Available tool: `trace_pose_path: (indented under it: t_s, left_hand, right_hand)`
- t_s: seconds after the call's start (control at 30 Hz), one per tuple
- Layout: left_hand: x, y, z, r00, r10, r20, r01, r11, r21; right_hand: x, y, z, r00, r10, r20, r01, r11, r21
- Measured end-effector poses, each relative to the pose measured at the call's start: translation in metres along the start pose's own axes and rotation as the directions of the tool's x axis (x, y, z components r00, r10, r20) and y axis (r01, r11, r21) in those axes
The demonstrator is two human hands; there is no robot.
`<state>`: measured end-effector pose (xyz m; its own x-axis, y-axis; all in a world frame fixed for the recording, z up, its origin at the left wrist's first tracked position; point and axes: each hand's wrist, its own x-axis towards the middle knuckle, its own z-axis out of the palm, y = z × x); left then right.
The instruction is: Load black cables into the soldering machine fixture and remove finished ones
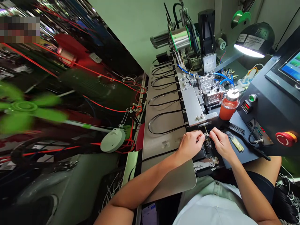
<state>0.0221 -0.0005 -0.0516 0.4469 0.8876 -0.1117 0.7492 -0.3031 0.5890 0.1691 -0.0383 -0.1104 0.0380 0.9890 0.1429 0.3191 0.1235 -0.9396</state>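
My left hand (191, 143) is closed in a pinch at the near end of the machine's metal track. Close beside it, my right hand (220, 143) is closed too, its fingertips bent toward the left hand's. Whatever the fingertips hold is too small and too hidden to make out. Between and below the hands sits a dark metal fixture (207, 145) with small fittings. Just beyond the fingers, a flat metal plate (193, 107) with screws runs away from me. A metal block (206, 163) with a shiny face lies nearer to my body.
Right of my hands lie a black brush (236, 128) and a small clear packet (235, 142). A red jar (227, 106) with a metal lid stands behind them. A lamp (254, 40) hangs over the control box, which has a red emergency button (286, 139). A green fan (23, 106) is at left.
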Motion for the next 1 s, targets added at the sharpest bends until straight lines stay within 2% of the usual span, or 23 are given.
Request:
trace_pose_path:
  t_s: [0.1,0.17,0.3,0.47,0.6,0.7,0.8,0.9,1.0]
  left_hand:
    - [-0.001,-0.002,0.0,0.999,0.032,-0.007,-0.032,0.999,0.027]
    - [-0.003,-0.005,0.002,0.996,0.074,-0.055,-0.071,0.996,0.055]
    - [-0.01,-0.013,0.007,0.954,0.258,-0.151,-0.227,0.954,0.198]
    - [-0.016,-0.015,0.007,0.878,0.471,-0.084,-0.4,0.818,0.414]
    - [-0.015,-0.008,0.003,0.825,0.565,0.012,-0.51,0.734,0.449]
    - [-0.016,-0.007,0.001,0.837,0.546,0.031,-0.501,0.742,0.445]
    - [-0.018,-0.009,-0.002,0.887,0.462,0.003,-0.415,0.794,0.443]
    - [-0.019,-0.012,-0.008,0.944,0.329,0.008,-0.298,0.844,0.445]
    - [-0.018,-0.011,-0.012,0.969,0.241,0.061,-0.24,0.836,0.493]
  right_hand:
    - [0.002,0.003,0.006,1.0,-0.024,-0.009,0.024,0.998,0.053]
    - [0.002,0.006,0.01,0.999,-0.034,-0.031,0.037,0.996,0.081]
    - [0.0,0.01,0.013,0.997,-0.034,-0.066,0.041,0.993,0.107]
    - [-0.001,0.011,0.014,0.998,-0.024,-0.062,0.032,0.991,0.13]
    - [-0.002,0.012,0.016,0.997,-0.015,-0.076,0.026,0.989,0.144]
    - [-0.002,0.013,0.013,0.998,-0.007,-0.061,0.015,0.992,0.126]
    - [-0.004,0.01,0.004,0.995,-0.036,-0.089,0.035,0.999,-0.014]
    - [-0.008,0.004,-0.004,0.982,-0.167,-0.093,0.145,0.968,-0.204]
    - [-0.012,0.0,-0.007,0.96,-0.281,-0.016,0.261,0.908,-0.327]
